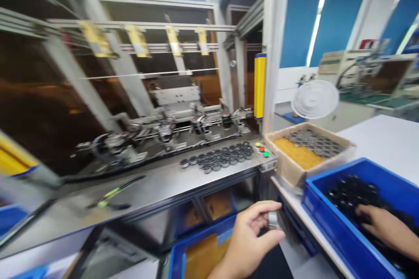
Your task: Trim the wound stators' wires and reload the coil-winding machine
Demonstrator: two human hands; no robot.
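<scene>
My left hand point(250, 237) is raised in front of the bench, fingers and thumb closed around a small silver metal ring point(273, 219). On the right, my right hand point(381, 222) reaches into a blue bin point(330, 218) holding many black round parts point(353, 189). Its fingers curl down among these parts, and whether one is gripped is hidden. Rows of dark rings with metallic rims point(225, 157) lie on the steel bench top point(163, 189), beyond my left hand.
A machine with several fixtures point(199, 124) stands behind the bench. Green-handled pliers point(114, 194) lie on the left. A control box point(266, 157) has coloured buttons. A carton point(288, 174) holds grey metal parts. Another blue bin point(178, 253) sits below the bench. A white fan point(314, 99) stands behind.
</scene>
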